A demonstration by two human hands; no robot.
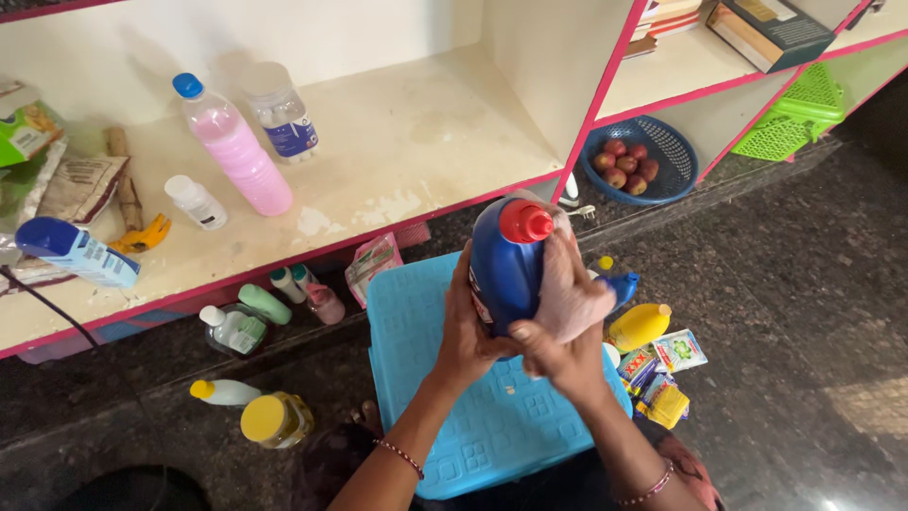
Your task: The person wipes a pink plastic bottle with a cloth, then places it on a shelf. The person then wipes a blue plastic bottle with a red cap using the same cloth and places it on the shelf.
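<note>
A dark blue bottle (506,265) with a red cap is held upright above a light blue plastic stool (416,322). My left hand (463,326) grips the bottle's left side and base. My right hand (558,341) presses a pale pink cloth (572,289) against the bottle's right side, with the thumb on the bottle's lower front. Both wrists wear thin bead bracelets.
A cream shelf (397,142) with pink edging carries a pink liquid bottle (236,147), a clear jar (279,109) and a blue-capped bottle (71,251). Small bottles lie on the dark floor at left; a yellow bottle (638,325) and packets at right. A blue basket of apples (638,161) sits low.
</note>
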